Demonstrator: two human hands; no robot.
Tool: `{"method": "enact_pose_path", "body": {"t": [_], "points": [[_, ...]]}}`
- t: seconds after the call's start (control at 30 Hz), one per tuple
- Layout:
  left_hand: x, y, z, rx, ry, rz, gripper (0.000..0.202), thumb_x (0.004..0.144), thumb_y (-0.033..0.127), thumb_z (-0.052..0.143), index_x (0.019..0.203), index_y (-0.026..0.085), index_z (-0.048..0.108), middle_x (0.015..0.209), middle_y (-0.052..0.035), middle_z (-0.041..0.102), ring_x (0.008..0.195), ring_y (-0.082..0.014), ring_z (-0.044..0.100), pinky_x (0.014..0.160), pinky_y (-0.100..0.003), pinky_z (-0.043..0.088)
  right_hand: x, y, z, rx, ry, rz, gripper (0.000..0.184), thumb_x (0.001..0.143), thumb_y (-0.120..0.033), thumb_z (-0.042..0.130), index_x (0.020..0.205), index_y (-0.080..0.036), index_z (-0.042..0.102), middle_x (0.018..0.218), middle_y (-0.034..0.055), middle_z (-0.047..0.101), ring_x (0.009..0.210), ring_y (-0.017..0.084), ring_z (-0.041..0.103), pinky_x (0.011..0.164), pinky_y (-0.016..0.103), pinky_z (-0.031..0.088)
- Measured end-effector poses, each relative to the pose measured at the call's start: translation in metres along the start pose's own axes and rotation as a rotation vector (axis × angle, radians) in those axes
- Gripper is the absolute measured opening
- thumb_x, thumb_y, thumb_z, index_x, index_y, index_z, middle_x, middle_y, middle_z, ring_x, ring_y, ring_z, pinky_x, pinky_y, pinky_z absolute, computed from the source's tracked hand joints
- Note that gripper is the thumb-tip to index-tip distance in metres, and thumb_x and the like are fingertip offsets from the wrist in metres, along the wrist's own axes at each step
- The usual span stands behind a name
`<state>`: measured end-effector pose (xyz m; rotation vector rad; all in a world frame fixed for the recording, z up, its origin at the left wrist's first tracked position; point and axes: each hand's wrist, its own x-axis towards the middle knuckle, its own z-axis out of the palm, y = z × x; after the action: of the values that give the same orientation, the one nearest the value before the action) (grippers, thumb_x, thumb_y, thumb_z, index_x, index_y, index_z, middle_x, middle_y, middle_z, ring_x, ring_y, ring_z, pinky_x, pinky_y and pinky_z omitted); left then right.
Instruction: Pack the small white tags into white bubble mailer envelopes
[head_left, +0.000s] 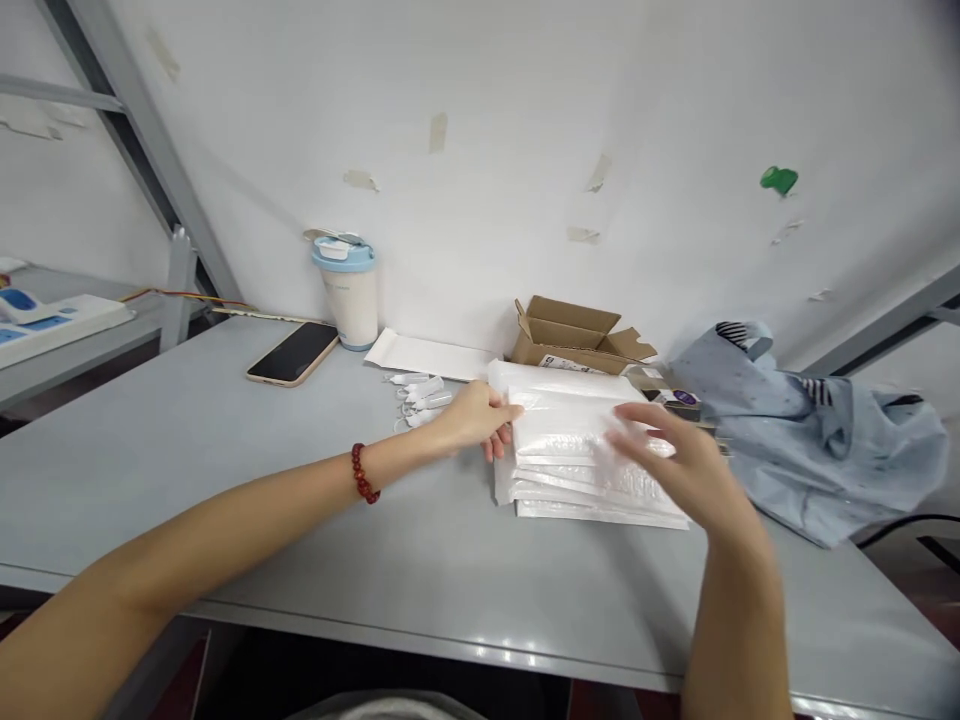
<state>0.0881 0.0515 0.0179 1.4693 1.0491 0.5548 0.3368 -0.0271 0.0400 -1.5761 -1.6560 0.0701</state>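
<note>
A stack of white padded mailers (592,490) lies on the grey table. My left hand (476,415) pinches the left edge of the top bubble mailer (559,418), thumb on its upper face and fingers curled at the side. Over the right part of the stack, my right hand (694,465) is held with thumb and fingers apart; its fingertips are smeared by motion, and nothing shows between them. Just left of the stack are several small white tube-like pieces (424,395) with thin loops, partly behind my left hand.
Behind the stack stands an open cardboard box (566,335). A white flat packet (431,355), a lidded cup (352,300) and a phone (294,353) are at the back left. Light-blue cloth (795,430) lies at right, beside a small dark box (679,402). The table's front edge (390,640) is near me.
</note>
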Motion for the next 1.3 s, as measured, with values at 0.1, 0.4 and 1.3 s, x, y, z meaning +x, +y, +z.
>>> {"method": "enact_pose_path", "body": {"t": [0.1,0.4,1.3], "points": [[0.002,-0.003,-0.011,0.216,0.11,0.065,0.036,0.089,0.042,0.051,0.07,0.012,0.057,0.058,-0.0051,0.064,0.041,-0.0116,0.056,0.039,-0.024,0.043,-0.002,-0.008,0.02,-0.141,-0.219,-0.046,0.037,0.079,-0.052,0.061,0.1,-0.022,0.066,0.108,0.0097,0.067,0.095,0.028,0.063,0.07,0.039,0.052],[0.019,-0.023,-0.157,0.891,0.38,0.113,0.012,0.065,0.023,0.065,0.074,0.016,0.067,0.081,-0.0081,0.072,0.084,-0.0242,0.064,0.073,-0.027,0.045,-0.021,-0.037,0.062,-0.191,0.015,-0.262,0.026,0.088,-0.04,0.053,0.104,-0.02,0.06,0.113,0.014,0.061,0.109,0.031,0.056,0.087,0.051,0.046],[0.044,-0.061,-0.177,1.252,0.623,0.372,0.041,0.082,0.008,0.041,0.113,0.014,0.067,0.109,-0.0143,0.07,0.099,-0.0277,0.065,0.084,-0.035,0.048,-0.047,-0.072,0.094,0.106,-0.116,-0.605,0.012,0.086,-0.01,0.056,0.096,-0.016,0.056,0.101,0.0117,0.061,0.099,0.022,0.055,0.081,0.04,0.051]]}}
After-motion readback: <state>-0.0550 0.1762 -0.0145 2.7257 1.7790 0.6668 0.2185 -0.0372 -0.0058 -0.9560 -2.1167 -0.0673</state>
